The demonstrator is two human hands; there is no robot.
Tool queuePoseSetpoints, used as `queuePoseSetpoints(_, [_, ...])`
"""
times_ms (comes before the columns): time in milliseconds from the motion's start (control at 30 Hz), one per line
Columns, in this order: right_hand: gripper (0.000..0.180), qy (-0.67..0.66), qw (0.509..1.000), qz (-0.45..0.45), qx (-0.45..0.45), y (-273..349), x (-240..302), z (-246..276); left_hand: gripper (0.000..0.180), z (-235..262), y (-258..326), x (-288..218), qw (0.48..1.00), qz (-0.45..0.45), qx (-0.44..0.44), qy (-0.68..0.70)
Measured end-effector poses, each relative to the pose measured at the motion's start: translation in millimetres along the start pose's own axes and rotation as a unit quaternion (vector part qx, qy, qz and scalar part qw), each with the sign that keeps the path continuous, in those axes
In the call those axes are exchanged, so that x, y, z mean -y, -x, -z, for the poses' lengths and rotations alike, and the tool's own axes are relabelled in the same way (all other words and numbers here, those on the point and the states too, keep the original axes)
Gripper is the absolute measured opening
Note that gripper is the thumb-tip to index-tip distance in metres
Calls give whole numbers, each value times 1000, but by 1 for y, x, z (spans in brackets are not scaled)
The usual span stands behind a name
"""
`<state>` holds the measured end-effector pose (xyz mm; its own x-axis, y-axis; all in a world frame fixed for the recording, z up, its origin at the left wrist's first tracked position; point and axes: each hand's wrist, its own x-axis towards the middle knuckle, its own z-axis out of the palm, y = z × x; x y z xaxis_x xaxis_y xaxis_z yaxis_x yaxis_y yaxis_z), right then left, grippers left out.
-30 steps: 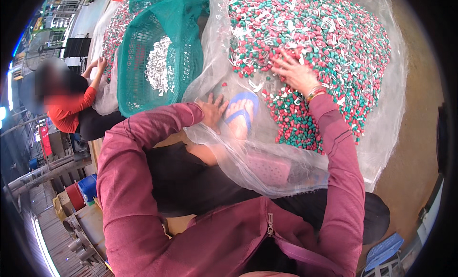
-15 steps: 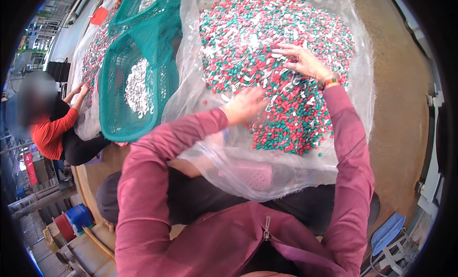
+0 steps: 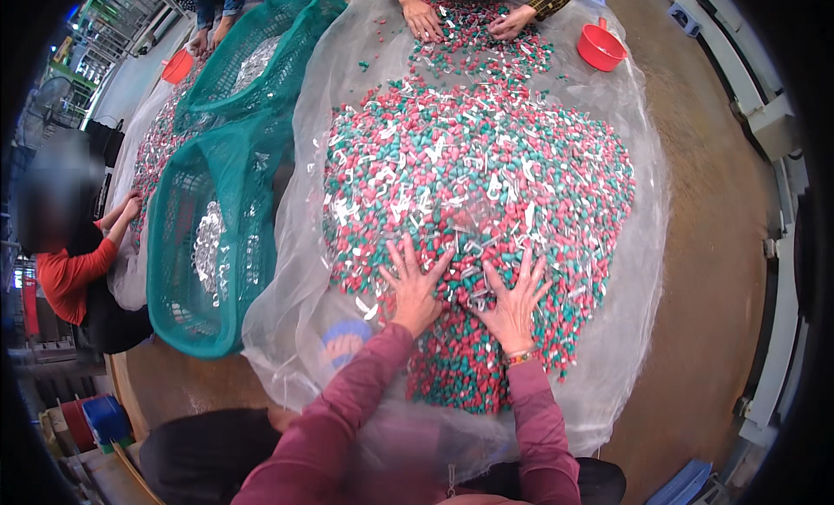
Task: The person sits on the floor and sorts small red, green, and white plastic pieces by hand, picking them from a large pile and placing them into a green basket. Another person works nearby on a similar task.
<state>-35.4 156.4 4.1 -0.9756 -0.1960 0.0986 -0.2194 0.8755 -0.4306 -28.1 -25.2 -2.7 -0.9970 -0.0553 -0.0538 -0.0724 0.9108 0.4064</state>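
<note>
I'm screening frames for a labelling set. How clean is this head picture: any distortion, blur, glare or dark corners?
In the head view, fisheye bending curves the white rails at the right edge and the corners go black; a blurred patch sits at the left edge; the left hand and right hand on the heap of small red, green and white plastic pieces are sharp; the clear plastic sheet shows mild sheen, and lighting is even.

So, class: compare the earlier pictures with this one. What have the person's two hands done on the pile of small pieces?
Left hand moved from the clear plastic sheet's near edge onto the heap of small red, green and white plastic pieces. Right hand drew back nearer. Both now lie flat, fingers spread, side by side; nothing gripped. The green mesh basket remains left of the sheet.
</note>
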Motion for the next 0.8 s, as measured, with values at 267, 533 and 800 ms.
queuePoseSetpoints(267, [93,-44,997,5,-66,-82,-12,-29,81,-17,-82,2,995,14,-71,-63])
queuePoseSetpoints(533, [82,-18,998,-56,-35,-179,-20,-49,80,-7,-185,2,998,10,-64,1])
queuePoseSetpoints(800, [96,103,960,-55,255,-197,-36,-29,96,13,-238,51,958,-130,184,-177])
